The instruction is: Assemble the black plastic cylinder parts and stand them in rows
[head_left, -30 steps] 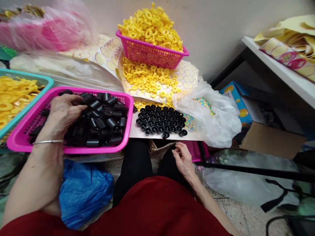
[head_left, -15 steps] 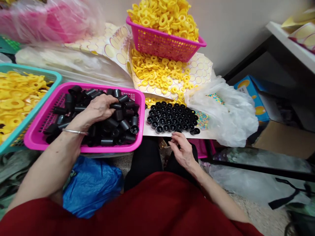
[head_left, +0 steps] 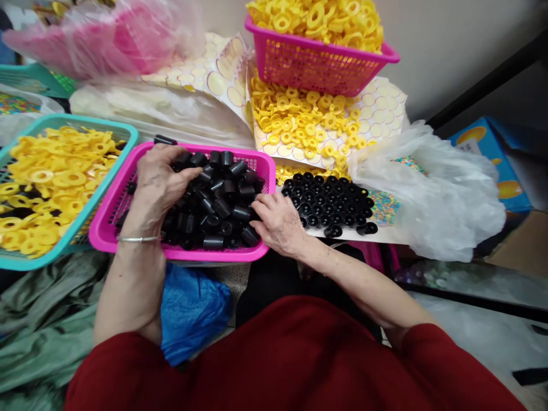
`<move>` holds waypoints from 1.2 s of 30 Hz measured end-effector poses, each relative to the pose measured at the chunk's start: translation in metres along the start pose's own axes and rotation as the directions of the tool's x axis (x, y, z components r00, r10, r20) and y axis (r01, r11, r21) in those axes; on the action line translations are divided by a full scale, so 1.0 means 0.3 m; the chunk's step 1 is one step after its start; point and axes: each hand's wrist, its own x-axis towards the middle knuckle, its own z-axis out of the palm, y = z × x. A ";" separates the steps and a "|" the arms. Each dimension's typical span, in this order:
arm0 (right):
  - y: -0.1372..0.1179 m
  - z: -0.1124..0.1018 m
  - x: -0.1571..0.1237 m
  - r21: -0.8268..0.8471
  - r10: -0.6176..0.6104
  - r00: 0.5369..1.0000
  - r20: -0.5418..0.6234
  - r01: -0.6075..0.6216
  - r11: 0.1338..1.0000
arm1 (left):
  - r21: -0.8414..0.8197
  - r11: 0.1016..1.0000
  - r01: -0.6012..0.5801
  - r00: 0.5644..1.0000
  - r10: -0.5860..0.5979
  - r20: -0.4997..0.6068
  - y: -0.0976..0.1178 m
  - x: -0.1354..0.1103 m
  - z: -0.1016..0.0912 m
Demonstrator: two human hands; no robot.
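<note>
Many short black plastic cylinders [head_left: 222, 206] fill a pink plastic basket [head_left: 103, 228] in front of me. Over the basket's left part is my left hand [head_left: 160, 177], its thumb apart from fingers that curve down onto the pile. One black cylinder [head_left: 165, 140] shows just beyond its knuckles, at the far rim. My right hand [head_left: 278, 222] reaches across the basket's right rim; its fingertips touch cylinders there, thumb and fingers apart. To the right, black cups [head_left: 325, 200] stand packed in rows on a white board, open ends up. A couple of cylinders [head_left: 367, 228] lie tipped at their near edge.
A teal basket [head_left: 131, 134] of yellow ring-shaped pieces stands at left. Behind the rows, yellow rings [head_left: 295, 117] lie on a patterned sheet beneath another pink basket [head_left: 299, 60]. Right of the rows are a clear plastic bag [head_left: 440, 188] and small coloured beads [head_left: 384, 206].
My left hand has drawn back leftward across the pile. The right hand has moved from the board's front edge to the basket's right rim. The view has turned slightly left.
</note>
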 end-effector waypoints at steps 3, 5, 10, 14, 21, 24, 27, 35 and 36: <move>-0.021 -0.002 -0.001 0.060 -0.120 0.993 -0.019 0.120 0.991 | -0.075 0.997 0.026 0.998 -0.030 -0.052 0.001 -0.078 -0.030; -0.049 0.000 0.006 0.113 -0.281 0.959 0.042 0.275 0.955 | -0.112 0.985 0.130 0.990 -0.135 -0.038 0.002 -0.134 -0.040; -0.073 0.020 0.099 0.020 -0.259 0.951 0.168 0.259 0.966 | -0.227 0.923 0.310 0.950 -0.295 0.097 -0.040 -0.214 -0.033; 0.011 0.053 0.212 -0.045 -0.154 0.984 0.090 0.159 0.986 | -0.238 0.934 0.266 0.943 -0.201 0.266 -0.059 -0.248 -0.024; 0.109 0.065 0.205 0.169 -0.118 0.992 -0.044 0.124 0.978 | -0.124 0.990 0.063 0.881 0.003 0.473 -0.050 -0.263 -0.028; 0.092 0.059 0.127 0.220 -0.136 0.987 -0.086 0.151 0.964 | -0.135 0.991 0.020 0.857 0.052 0.512 -0.045 -0.256 -0.016; 0.062 0.044 0.068 0.261 -0.157 0.986 -0.056 0.167 0.951 | -0.238 0.964 0.118 0.896 0.000 0.444 -0.040 -0.260 -0.001; -0.057 -0.002 0.085 0.183 -0.254 0.891 0.376 0.198 0.963 | -0.819 0.351 0.454 0.889 -0.234 0.393 -0.029 -0.283 -0.006; -0.067 0.004 0.091 0.165 -0.239 0.890 0.390 0.188 0.968 | -0.825 0.305 0.475 0.876 -0.249 0.412 -0.030 -0.282 -0.005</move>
